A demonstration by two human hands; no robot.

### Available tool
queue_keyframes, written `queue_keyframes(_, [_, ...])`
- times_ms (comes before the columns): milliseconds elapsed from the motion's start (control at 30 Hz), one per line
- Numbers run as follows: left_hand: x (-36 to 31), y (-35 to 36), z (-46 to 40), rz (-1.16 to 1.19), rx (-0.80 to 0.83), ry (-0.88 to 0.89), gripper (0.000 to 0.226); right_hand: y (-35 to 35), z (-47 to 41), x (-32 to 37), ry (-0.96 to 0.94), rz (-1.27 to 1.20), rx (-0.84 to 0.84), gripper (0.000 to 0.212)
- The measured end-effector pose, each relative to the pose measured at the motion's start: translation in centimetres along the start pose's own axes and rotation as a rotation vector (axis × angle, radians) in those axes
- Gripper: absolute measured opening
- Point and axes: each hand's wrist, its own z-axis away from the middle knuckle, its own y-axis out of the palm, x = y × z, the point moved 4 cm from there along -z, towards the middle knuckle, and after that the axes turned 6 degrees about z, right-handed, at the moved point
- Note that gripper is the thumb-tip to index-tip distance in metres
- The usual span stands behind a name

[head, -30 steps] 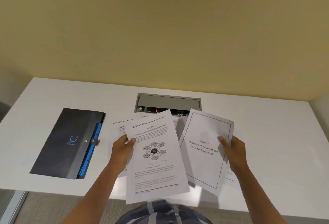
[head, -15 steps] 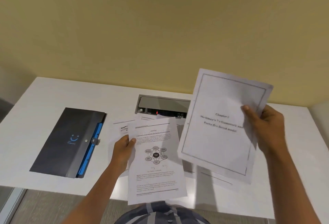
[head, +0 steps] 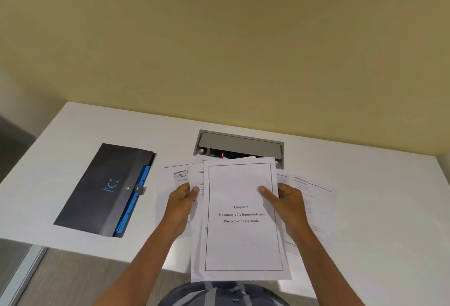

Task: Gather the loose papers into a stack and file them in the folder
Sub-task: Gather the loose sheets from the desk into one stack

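I hold a small stack of papers above the table's front edge; its top sheet is a bordered title page reading "Chapter 3". My left hand grips the stack's left edge and my right hand grips its right edge, thumb on the top sheet. Loose printed sheets still lie on the white table: some to the left behind my left hand, some to the right behind my right hand. The dark folder with blue tabs lies shut, slanted, at the left.
A grey cable hatch is set into the white table just beyond the papers. A beige wall rises behind the table. The table's front edge runs near my body, with floor visible at the lower left.
My right hand brought the title page down from the upper right and laid it over the diagram sheet in my left hand. Both hands now hold the sheets together as one stack.
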Motion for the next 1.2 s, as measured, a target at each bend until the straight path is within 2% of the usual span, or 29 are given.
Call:
queue_keyframes(133, [0.5,0.2,0.5,0.013,0.022,-0.010,0.018,0.9,0.4,-1.3,0.049,-0.013,-0.014,0.030])
queue_keyframes(367, [1.3,0.5,1.0,0.045,0.086,-0.024,0.021,2.6,1.0,-1.8,0.027,-0.019,0.044,0.027])
queue_keyframes(600, [2.2,0.7,0.5,0.105,0.078,-0.118,0.025,3.5,0.8,-2.0,0.035,0.023,0.082,0.059])
queue_keyframes(633, [2.3,0.8,0.5,0.110,0.067,-0.138,0.032,3.5,0.7,-2.2,0.038,0.021,0.093,0.065])
queue_keyframes(733, [2.5,1.2,0.6,0.112,0.034,-0.214,0.073,3.6,0.4,-2.6,0.011,0.028,0.113,0.081])
queue_keyframes(833, [2.7,1.6,1.0,0.129,0.010,-0.272,0.091,3.7,0.1,-3.1,0.001,0.022,0.125,0.090])
queue_keyframes(933, [2.7,2.0,1.5,0.132,0.046,-0.235,0.082,4.0,-0.1,-3.5,0.010,0.020,0.148,0.093])
queue_keyframes(1033, [3.2,2.3,1.5,0.035,0.107,-0.128,0.053,4.0,-0.3,-3.7,0.026,0.005,0.187,0.092])
queue_keyframes(1100, [3.6,2.4,1.6,-0.029,0.110,-0.070,0.045,3.2,-0.8,-4.0,0.048,-0.002,0.208,0.085])
queue_keyframes(1200, [4.1,1.9,1.8,-0.083,0.051,-0.034,0.042,-0.4,-2.3,-4.9,0.127,0.058,0.139,0.069])
